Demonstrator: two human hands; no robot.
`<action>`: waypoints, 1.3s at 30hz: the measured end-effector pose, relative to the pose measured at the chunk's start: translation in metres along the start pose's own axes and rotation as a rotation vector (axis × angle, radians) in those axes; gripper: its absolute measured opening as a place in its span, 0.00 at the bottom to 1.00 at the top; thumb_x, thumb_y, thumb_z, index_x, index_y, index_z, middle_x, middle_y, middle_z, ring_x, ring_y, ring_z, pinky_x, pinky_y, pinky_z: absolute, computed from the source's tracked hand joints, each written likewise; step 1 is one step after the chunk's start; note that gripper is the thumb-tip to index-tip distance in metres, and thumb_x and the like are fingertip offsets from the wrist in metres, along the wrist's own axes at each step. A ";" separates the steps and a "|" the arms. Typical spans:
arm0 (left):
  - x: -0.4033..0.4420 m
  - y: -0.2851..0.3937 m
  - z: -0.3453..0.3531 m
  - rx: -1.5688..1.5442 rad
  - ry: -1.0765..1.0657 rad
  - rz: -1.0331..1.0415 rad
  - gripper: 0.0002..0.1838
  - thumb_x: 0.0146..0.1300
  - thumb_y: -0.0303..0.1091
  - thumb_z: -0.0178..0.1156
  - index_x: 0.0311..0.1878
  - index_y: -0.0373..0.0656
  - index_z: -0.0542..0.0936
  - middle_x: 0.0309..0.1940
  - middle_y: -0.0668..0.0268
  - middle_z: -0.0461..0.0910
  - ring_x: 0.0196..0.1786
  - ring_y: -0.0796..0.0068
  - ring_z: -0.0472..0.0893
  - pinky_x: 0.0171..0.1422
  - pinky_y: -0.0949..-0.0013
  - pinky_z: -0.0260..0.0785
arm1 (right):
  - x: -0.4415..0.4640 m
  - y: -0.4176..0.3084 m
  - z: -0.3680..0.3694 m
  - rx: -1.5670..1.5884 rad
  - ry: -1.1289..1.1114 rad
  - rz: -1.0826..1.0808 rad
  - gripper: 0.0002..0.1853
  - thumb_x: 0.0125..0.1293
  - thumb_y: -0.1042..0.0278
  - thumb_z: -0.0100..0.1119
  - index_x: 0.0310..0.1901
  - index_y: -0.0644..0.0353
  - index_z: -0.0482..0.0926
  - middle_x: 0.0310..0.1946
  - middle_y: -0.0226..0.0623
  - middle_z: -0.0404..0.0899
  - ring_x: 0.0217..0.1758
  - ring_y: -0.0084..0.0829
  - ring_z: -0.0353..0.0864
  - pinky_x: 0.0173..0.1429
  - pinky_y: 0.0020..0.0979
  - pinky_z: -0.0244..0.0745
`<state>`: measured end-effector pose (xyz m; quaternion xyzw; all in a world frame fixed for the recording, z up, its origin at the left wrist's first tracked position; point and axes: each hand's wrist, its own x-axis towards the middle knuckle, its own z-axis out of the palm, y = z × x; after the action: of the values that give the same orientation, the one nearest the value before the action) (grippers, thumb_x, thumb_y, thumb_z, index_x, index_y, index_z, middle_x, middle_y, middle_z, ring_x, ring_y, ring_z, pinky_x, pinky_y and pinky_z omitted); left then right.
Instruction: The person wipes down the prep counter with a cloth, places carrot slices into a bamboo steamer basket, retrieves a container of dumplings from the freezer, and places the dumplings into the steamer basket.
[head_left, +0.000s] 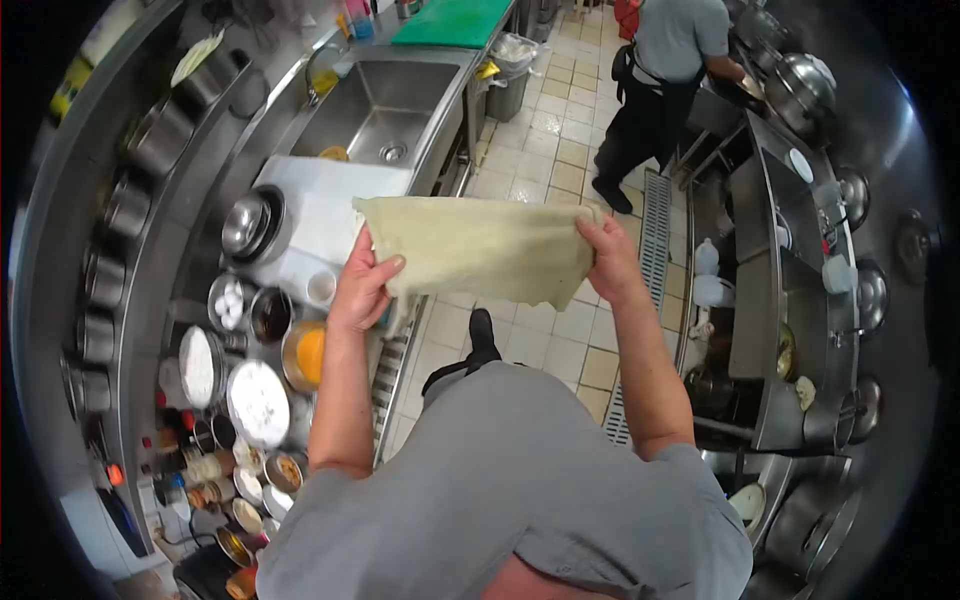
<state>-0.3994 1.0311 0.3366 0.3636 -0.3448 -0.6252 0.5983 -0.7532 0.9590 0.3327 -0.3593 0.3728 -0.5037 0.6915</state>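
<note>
A pale yellow-green cloth point(480, 245) is stretched out between my two hands, above the tiled floor. At its left end, my left hand point(362, 285) pinches the edge between thumb and fingers. My right hand point(610, 255) grips the right end near the upper corner, its thumb on top. The cloth's lower edge hangs loose and wavy. Beside my left hand, a white sheet point(325, 205) lies on the counter by the sink, with nested metal bowls point(246, 222) on it.
A steel sink point(400, 100) and a green board point(450, 22) lie ahead on the left. Bowls of eggs point(229, 303), orange liquid point(311, 355) and white powder point(258, 402) crowd the left counter. A co-worker point(670, 80) stands at the right-hand stoves. A bin point(510, 85) stands past the sink.
</note>
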 end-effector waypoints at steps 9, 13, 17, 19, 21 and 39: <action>0.248 -0.006 0.033 0.721 -0.038 -0.070 0.51 0.64 0.16 0.65 0.85 0.48 0.49 0.41 0.65 0.87 0.45 0.82 0.83 0.45 0.74 0.74 | 0.123 -0.051 -0.090 -0.238 0.610 -0.217 0.17 0.67 0.73 0.67 0.55 0.63 0.76 0.43 0.35 0.84 0.44 0.24 0.80 0.49 0.27 0.76; 0.342 -0.014 0.064 1.076 -0.262 0.023 0.17 0.69 0.27 0.66 0.61 0.42 0.83 0.42 0.63 0.87 0.38 0.72 0.83 0.46 0.68 0.76 | 0.173 -0.068 -0.144 -0.292 0.468 -0.178 0.17 0.65 0.74 0.68 0.55 0.60 0.80 0.42 0.35 0.83 0.44 0.27 0.82 0.50 0.31 0.78; 0.442 -0.018 0.071 1.279 -0.230 0.127 0.08 0.70 0.32 0.66 0.44 0.36 0.86 0.43 0.58 0.86 0.38 0.60 0.83 0.48 0.61 0.76 | 0.265 -0.138 -0.152 -1.244 0.156 -0.187 0.15 0.61 0.72 0.70 0.50 0.62 0.85 0.42 0.41 0.83 0.43 0.39 0.83 0.51 0.36 0.80; 0.493 -0.021 0.065 1.333 -0.103 0.482 0.10 0.69 0.35 0.67 0.42 0.36 0.84 0.34 0.59 0.82 0.36 0.54 0.80 0.47 0.58 0.76 | 0.332 -0.159 -0.180 -1.316 0.081 -0.096 0.14 0.58 0.70 0.72 0.46 0.63 0.86 0.43 0.45 0.82 0.43 0.44 0.82 0.50 0.36 0.79; 0.537 -0.014 0.069 1.310 -0.034 0.555 0.12 0.72 0.37 0.65 0.39 0.37 0.83 0.24 0.61 0.74 0.34 0.55 0.78 0.46 0.60 0.74 | 0.401 -0.186 -0.191 -1.499 -0.096 -0.341 0.13 0.57 0.69 0.73 0.42 0.64 0.85 0.40 0.44 0.82 0.39 0.45 0.81 0.48 0.35 0.77; 0.861 -0.018 0.005 0.024 0.584 0.246 0.12 0.68 0.17 0.55 0.53 0.37 0.73 0.48 0.63 0.82 0.48 0.77 0.82 0.52 0.70 0.76 | 0.889 -0.188 -0.040 -0.691 -0.761 0.038 0.19 0.82 0.54 0.54 0.55 0.63 0.83 0.42 0.34 0.86 0.43 0.23 0.84 0.49 0.29 0.80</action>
<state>-0.4290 0.1716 0.2876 0.4904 -0.2069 -0.4134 0.7388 -0.6786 0.0524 0.3416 -0.7179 0.2462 -0.1718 0.6281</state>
